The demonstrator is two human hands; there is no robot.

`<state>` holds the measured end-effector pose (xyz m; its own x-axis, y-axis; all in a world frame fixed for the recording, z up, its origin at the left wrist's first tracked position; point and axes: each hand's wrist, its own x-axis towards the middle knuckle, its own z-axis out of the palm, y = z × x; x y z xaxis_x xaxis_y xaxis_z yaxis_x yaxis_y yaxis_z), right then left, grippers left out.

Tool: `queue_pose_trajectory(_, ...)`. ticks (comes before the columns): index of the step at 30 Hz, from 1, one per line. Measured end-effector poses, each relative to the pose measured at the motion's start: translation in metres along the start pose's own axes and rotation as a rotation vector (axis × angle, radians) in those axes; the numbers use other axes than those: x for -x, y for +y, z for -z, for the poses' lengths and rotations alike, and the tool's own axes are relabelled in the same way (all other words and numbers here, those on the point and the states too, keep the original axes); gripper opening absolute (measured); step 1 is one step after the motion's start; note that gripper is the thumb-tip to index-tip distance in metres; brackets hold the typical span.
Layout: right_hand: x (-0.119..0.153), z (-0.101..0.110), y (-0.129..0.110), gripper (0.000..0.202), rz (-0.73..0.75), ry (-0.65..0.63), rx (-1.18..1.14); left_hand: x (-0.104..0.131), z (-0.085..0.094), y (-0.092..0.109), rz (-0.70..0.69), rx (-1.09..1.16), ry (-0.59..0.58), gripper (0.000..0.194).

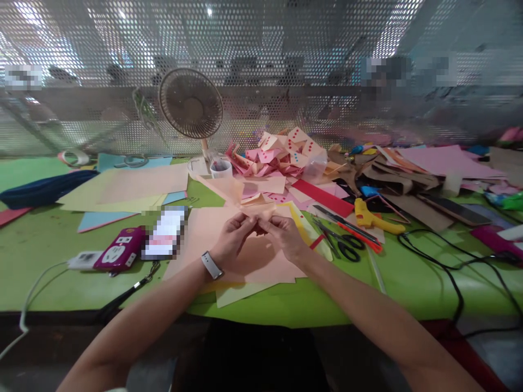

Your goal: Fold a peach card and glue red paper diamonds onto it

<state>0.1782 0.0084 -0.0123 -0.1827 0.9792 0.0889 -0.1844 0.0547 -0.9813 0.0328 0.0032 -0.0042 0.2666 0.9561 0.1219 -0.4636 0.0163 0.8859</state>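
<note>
Both hands meet over a stack of peach paper sheets (pixel 204 234) on the green table. My left hand (pixel 237 235), with a white watch band at the wrist, pinches the near edge of a folded peach paper (pixel 258 206). From the other side my right hand (pixel 284 235) grips the same paper, its fingertips almost touching the left ones. The paper stands up away from me, with folded flaps. Something small and brownish shows under the fingertips, too small to name. Black-handled scissors (pixel 347 247) lie right of the right hand, beside yellow paper strips.
A fan (pixel 191 103) stands behind a white cup (pixel 221 169). Cut pink papers (pixel 281 155) are heaped at the back. To the right lie a yellow glue gun (pixel 373 218), an orange cutter (pixel 363 237) and black cables (pixel 445 267). A phone (pixel 165 231) and purple power bank (pixel 122 250) lie left.
</note>
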Motion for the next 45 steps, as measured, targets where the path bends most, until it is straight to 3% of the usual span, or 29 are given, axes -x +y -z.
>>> queue_pose_trajectory(6, 0.001, -0.002, 0.002, 0.029, 0.0, 0.018, -0.008, -0.002, 0.003, 0.001, -0.014, 0.042, 0.041, 0.022)
queue_pose_trajectory(11, 0.002, -0.004, 0.001, 0.026, 0.003, 0.009, -0.043, -0.005, 0.007, 0.004, -0.038, 0.095, 0.15, 0.019)
queue_pose_trajectory(14, 0.001, -0.004, 0.003, 0.027, -0.013, 0.014, -0.056, -0.005, 0.006, 0.005, -0.042, 0.107, 0.143, 0.019)
queue_pose_trajectory(20, 0.001, 0.007, -0.004, 0.025, -0.111, -0.171, 0.056, -0.013, 0.019, 0.018, -0.049, 0.013, 0.125, 0.024)
queue_pose_trajectory(22, -0.003, 0.016, -0.009, 0.031, -0.073, -0.124, -0.041, -0.016, 0.029, 0.028, 0.005, -0.084, 0.071, 0.026)
queue_pose_trajectory(24, -0.009, 0.025, -0.014, 0.037, -0.024, 0.003, -0.192, -0.017, 0.038, 0.041, 0.022, -0.196, -0.023, 0.03)
queue_pose_trajectory(27, -0.02, 0.04, -0.022, 0.039, -0.009, 0.167, -0.347, -0.015, 0.047, 0.06, 0.175, -0.48, -0.266, 0.032)
queue_pose_trajectory(29, -0.025, 0.049, -0.028, 0.04, -0.065, 0.177, -0.367, -0.013, 0.047, 0.068, 0.312, -0.652, -0.442, 0.033)
queue_pose_trajectory(32, -0.023, 0.057, -0.036, 0.043, -0.192, -0.03, -0.213, -0.01, 0.043, 0.071, 0.423, -0.79, -0.677, 0.027)
queue_pose_trajectory(34, -0.016, 0.055, -0.04, 0.046, -0.273, -0.311, -0.005, -0.008, 0.04, 0.066, 0.472, -0.807, -0.791, 0.024)
queue_pose_trajectory(37, -0.004, 0.042, -0.041, 0.046, -0.417, -0.692, 0.271, -0.008, 0.037, 0.056, 0.518, -0.775, -0.862, 0.021)
queue_pose_trajectory(39, 0.002, 0.032, -0.039, 0.043, -0.476, -0.799, 0.374, -0.008, 0.037, 0.052, 0.528, -0.757, -0.882, 0.02)
queue_pose_trajectory(45, 0.005, 0.021, -0.029, 0.04, -0.448, -0.918, 0.48, -0.008, 0.037, 0.051, 0.489, -0.735, -0.891, 0.016)
